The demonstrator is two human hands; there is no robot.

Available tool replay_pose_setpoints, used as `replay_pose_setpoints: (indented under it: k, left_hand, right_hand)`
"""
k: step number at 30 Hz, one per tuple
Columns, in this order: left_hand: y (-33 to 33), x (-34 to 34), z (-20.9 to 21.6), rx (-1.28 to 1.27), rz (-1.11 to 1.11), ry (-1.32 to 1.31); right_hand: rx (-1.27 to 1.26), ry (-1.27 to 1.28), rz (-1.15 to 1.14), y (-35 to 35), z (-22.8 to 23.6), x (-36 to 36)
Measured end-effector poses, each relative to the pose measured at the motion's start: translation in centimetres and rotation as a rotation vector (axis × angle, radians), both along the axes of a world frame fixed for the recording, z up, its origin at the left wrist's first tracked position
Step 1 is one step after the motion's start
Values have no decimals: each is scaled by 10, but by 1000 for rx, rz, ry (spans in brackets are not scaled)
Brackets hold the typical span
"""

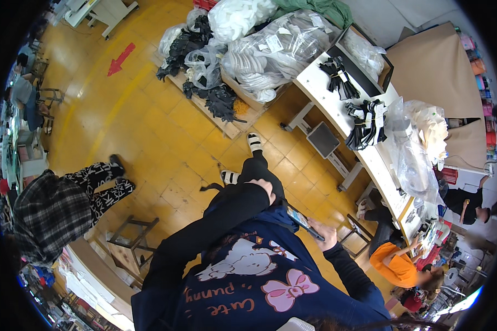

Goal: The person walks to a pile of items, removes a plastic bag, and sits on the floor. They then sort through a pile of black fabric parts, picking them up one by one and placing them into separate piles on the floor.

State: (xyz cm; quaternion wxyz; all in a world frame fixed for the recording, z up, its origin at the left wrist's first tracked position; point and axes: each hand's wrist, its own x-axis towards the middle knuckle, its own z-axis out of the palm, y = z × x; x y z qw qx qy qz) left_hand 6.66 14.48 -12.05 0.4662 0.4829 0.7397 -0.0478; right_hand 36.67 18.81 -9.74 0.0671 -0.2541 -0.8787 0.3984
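My right hand (pixel 324 234) is closed around a mobile phone (pixel 303 222), held at waist height with its lit screen partly in view. Across the front of my body lies my left arm in a black sleeve. My left hand (pixel 266 190) is curled near my thigh, close to the hem of my dark blue printed top (pixel 232 295). What its fingers hold, if anything, is hidden. Below my hands are my dark trousers and light strapped sandals (pixel 254 142) on the yellow tiled floor (pixel 165 127).
Ahead, a wooden pallet (pixel 226 128) bears bagged white pieces and black scraps. A white table (pixel 378 165) at right holds bundled black strips (pixel 367 122) and plastic bags. A person in orange (pixel 395 265) works there. Left are a person in plaid (pixel 52 215) and a stool (pixel 132 243).
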Motion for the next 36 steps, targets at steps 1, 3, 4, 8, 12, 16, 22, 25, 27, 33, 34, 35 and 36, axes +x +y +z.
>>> replay_pose_setpoints:
  k: [1,3,4,8,12,16,22,25,27,33,34,35,36]
  left_hand:
    - [7,0,-6,2,-5,-21]
    - [12,10,-8,49,-10,10]
    - [11,14,-3,106,20,6]
    - [-6,18,-37,416,89,-155]
    - [4,23,-24,363,-94,-176]
    - [7,30,-36,425,-1,-186]
    - [1,28,-65,400,-4,-80]
    - [3,29,-66,330,-5,-94]
    - [0,25,-79,400,39,-146]
    - [-10,-20,-106,144,58,-617]
    - [-20,-29,-115,94,99,-652]
    - [-32,-46,-76,96,38,-618]
    - [-43,-67,-36,109,-25,-582]
  right_hand:
    - [11,12,25,5,-1,-6]
    - [46,52,65,11,-5,-19]
    - [64,34,51,10,-9,-24]
    - [177,-106,8,0,-18,-39]
    - [375,-363,105,-1,10,-81]
    - [452,-631,271,26,-2,-141]
    - [-420,-206,412,81,-13,-100]
    - [-437,-198,131,71,-32,-100]
    - [-258,-226,71,57,-58,-109]
    - [-307,-81,249,52,-86,-136]
    - [-477,-29,300,57,-86,-132]
    - [-821,-107,164,58,-61,-127]
    - [-964,-133,45,57,-28,-123]
